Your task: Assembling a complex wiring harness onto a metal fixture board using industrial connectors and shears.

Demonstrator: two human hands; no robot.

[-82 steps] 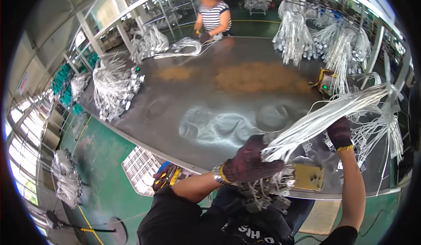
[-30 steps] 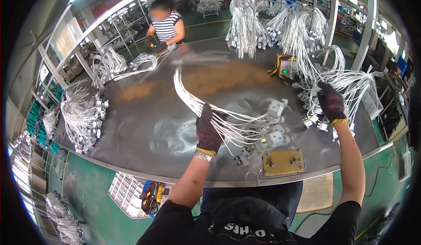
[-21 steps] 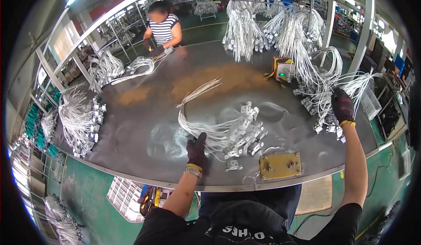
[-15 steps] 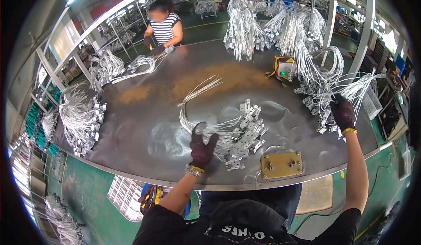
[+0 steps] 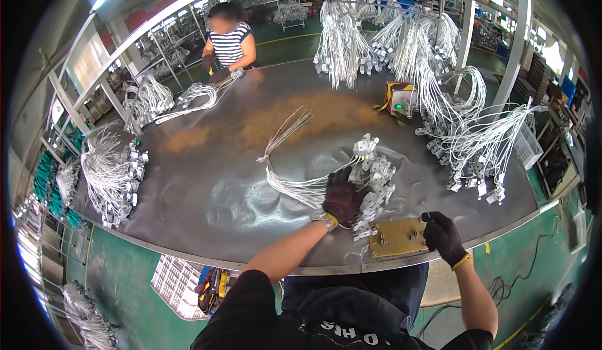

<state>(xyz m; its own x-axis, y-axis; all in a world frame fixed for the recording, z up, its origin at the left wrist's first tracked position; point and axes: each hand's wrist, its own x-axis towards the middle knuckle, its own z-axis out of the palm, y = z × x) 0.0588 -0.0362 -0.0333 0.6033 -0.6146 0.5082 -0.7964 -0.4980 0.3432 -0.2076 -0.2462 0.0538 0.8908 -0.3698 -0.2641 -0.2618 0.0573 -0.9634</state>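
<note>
Arranging seems the step: left hand [image 5: 345,199] spread upon the cable bundle [image 5: 305,193] toward the desk's [image 5: 188,209] near edge, right hand [image 5: 444,240] curled by the brass-coloured plate [image 5: 394,240], grip unclear. Separating pieces next would need care.

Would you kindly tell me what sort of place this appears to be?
It looks like a factory workshop, probably for wiring: white wire bundles hang near a metal-topped table, another bundle with metal fittings lies on it, and a gloved co-worker is at the far edge.
</note>
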